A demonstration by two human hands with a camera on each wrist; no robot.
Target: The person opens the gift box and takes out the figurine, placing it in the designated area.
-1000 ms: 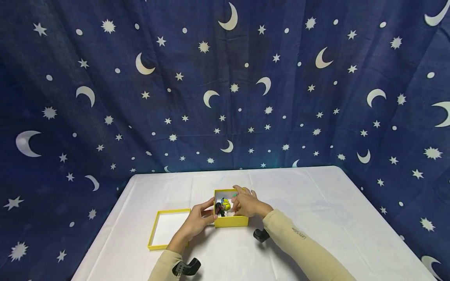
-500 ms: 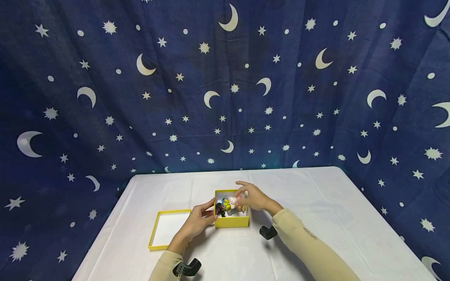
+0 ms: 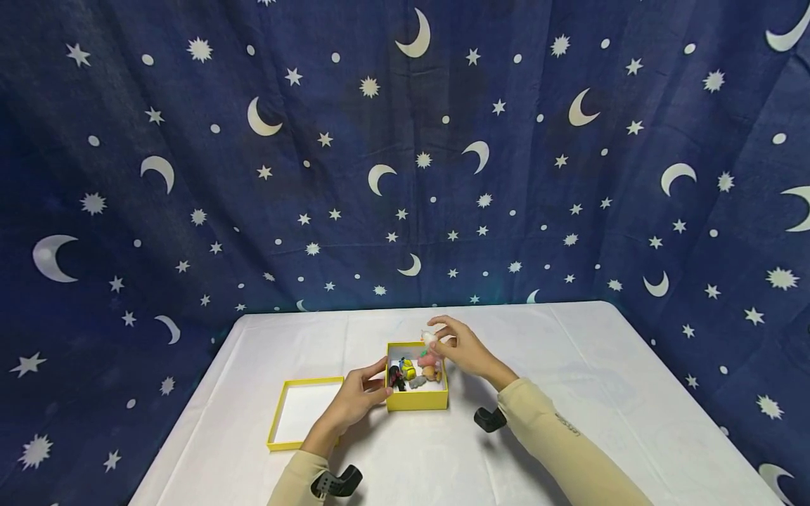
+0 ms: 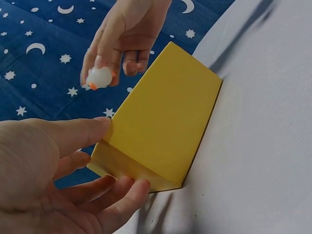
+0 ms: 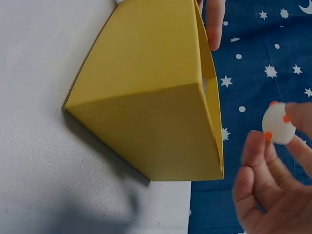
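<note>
A small rounded white toy figure with orange bits (image 3: 429, 339) is pinched between the thumb and fingers of my right hand (image 3: 468, 350), just above the far right of the yellow box (image 3: 416, 400). My left hand (image 3: 354, 399) holds that box at its left side, thumb at the front left corner and fingers against the left wall. Inside the box lie a black figure (image 3: 396, 377), a yellow and blue one (image 3: 408, 369), a grey one (image 3: 418, 381), a pink one (image 3: 427, 360) and a tan one (image 3: 432, 373). Both wrist views show the white toy (image 4: 99, 77) raised past the rim.
A yellow-edged lid (image 3: 310, 411), white inside, lies on the table left of the box, partly behind my left hand. The white-covered table (image 3: 538, 379) reaches back to a dark blue curtain (image 3: 405, 211) with moons and stars.
My right hand has come up out of the box with the white toy, moving up and slightly right. More of the figures in the box now show. The left hand stays in place.
</note>
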